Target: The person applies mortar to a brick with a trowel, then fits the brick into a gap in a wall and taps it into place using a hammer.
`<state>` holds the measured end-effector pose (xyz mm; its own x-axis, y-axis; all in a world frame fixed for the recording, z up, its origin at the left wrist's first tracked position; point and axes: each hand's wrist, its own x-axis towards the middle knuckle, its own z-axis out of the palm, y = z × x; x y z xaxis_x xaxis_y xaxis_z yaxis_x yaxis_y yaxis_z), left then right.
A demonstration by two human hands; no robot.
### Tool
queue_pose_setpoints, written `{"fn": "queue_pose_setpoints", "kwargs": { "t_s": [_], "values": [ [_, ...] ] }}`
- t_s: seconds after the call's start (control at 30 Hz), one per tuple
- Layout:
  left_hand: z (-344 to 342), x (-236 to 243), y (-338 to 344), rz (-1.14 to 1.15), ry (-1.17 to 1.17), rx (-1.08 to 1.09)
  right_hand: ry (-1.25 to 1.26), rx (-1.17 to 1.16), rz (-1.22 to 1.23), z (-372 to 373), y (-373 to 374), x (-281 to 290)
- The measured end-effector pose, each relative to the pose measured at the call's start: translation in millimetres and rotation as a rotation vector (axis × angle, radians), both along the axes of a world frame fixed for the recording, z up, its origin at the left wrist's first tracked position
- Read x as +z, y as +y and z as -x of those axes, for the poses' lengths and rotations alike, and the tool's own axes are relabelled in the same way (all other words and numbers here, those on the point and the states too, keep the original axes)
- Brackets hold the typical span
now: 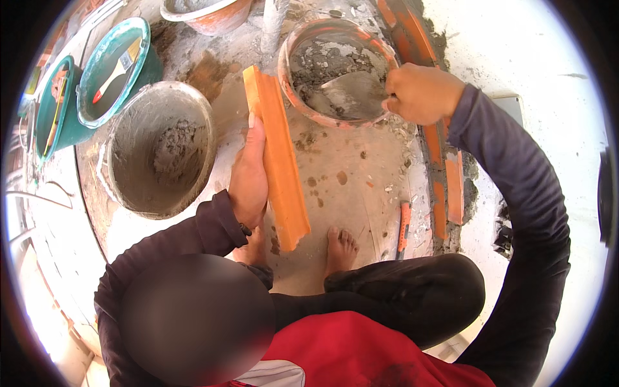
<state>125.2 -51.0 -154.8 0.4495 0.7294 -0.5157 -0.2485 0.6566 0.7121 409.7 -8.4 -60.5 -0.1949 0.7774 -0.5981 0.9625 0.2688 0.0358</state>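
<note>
My left hand (250, 177) grips a long orange moulded strip (277, 158), with the thumb along its edge. The strip looks like fired clay or tile and stands tilted in front of me, its lower end above the floor between my feet. My right hand (425, 93) is closed around the handle of a trowel (358, 91), and the handle is mostly hidden by the fingers. The trowel's blade lies in grey wet mortar (316, 61) inside a round orange basin (285, 80) smeared with cement.
Left of the strip stands a cement-coated bucket (129, 187). Beyond it are two green buckets (155, 68), one with a paintbrush (119, 71). Another basin (219, 19) is at the back. An orange utility knife (403, 226) lies near orange strips set in mortar (454, 187) along the right wall.
</note>
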Motion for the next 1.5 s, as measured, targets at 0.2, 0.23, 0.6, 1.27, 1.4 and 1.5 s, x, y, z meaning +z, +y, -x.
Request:
{"fn": "queue_pose_setpoints", "kwargs": {
  "t_s": [0.2,0.23,0.6,1.27,1.4,1.5],
  "values": [
    [-3,-7,1,-0.017,-0.043,-0.011,0.139,-0.565,0.346,-11,12,18],
    [-5,-11,0,-0.006,-0.057,-0.033,0.121,-0.551,0.301,-17,7,18],
    [-5,-10,4,-0.014,-0.038,0.023,-0.148,0.015,-0.209,16,-19,-9],
    [-10,-9,2,0.014,-0.138,-0.037,0.712,-0.797,0.146,-63,-37,-24],
    [-16,0,9,0.108,-0.245,-0.111,1.052,-0.895,0.024,-56,-84,-29],
    [-22,2,17,0.172,-0.349,-0.217,1.230,-0.985,-0.099,-35,-112,-28]
  ]
}}
